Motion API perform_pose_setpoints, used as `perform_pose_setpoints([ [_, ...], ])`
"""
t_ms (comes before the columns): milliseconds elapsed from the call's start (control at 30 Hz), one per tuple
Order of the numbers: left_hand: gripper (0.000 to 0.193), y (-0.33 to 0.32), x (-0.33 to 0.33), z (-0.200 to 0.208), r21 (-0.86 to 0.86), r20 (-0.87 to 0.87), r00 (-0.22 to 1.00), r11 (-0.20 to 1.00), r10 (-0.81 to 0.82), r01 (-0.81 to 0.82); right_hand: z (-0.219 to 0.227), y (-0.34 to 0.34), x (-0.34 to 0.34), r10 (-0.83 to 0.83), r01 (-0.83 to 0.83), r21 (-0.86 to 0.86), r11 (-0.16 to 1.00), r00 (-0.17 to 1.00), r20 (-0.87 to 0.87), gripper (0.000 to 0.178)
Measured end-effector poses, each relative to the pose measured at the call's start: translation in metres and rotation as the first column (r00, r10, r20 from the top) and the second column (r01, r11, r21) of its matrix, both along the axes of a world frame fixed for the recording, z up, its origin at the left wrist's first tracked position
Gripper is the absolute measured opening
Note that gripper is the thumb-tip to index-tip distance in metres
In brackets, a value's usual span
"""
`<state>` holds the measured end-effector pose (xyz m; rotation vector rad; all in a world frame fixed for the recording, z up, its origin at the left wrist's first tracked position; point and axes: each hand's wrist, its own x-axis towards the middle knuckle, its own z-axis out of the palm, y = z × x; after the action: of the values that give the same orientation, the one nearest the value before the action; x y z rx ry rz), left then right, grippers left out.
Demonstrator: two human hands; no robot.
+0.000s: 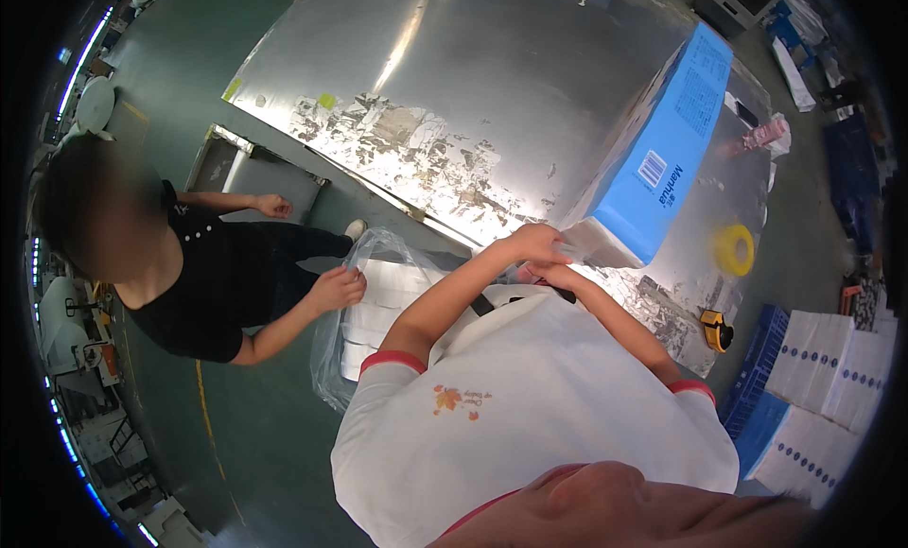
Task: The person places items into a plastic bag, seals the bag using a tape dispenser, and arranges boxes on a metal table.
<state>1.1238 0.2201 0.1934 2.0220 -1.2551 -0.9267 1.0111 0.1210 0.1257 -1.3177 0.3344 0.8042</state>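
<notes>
A long blue and white package (653, 160) lies on the metal table, its near end toward me. Clear plastic film (601, 243) shows at that end. My left hand (537, 243) is there with its fingers bent together at the film's edge. Just below it, close to my body, my right hand (556, 275) is closed and partly covered by the left. What the right fingers hold is hidden.
On the metal table (511, 66) lie a yellow tape roll (734, 250) and a yellow-black tool (716, 331). A co-worker (236, 264) stands at left, one hand by a clear bag of white packs (374, 307). Stacked white packs (809, 368) are at right.
</notes>
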Motion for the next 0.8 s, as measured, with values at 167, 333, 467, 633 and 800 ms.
perform_pose_setpoints([
  [167, 0.051, -0.019, -0.027, -0.007, 0.034, -0.112, 0.992, 0.997, 0.066, -0.063, 0.014, 0.004, 0.015, 0.26, -0.228, -0.175, 0.958, 0.947, 0.19, 0.024],
  [333, 0.031, -0.032, -0.027, -0.024, 0.062, -0.15, 0.983, 0.994, 0.102, -0.093, -0.003, 0.005, 0.016, 0.402, -0.276, -0.337, 0.9, 0.825, 0.397, 0.025],
  [467, 0.023, -0.025, -0.02, -0.049, -0.05, -0.141, 0.984, 0.992, 0.108, -0.116, 0.026, -0.004, 0.013, 0.364, -0.35, -0.1, 0.931, 0.906, 0.215, 0.038],
  [633, 0.024, -0.016, -0.015, -0.041, -0.078, -0.066, 0.994, 0.992, 0.09, -0.095, 0.017, -0.07, -0.039, 0.217, -0.193, -0.242, 0.951, 0.973, 0.076, 0.043],
  [800, 0.023, 0.005, -0.011, -0.028, -0.096, -0.019, 0.989, 0.984, 0.147, -0.149, 0.036, -0.139, -0.08, -0.124, 0.1, -0.316, 0.943, 0.991, -0.055, 0.042],
])
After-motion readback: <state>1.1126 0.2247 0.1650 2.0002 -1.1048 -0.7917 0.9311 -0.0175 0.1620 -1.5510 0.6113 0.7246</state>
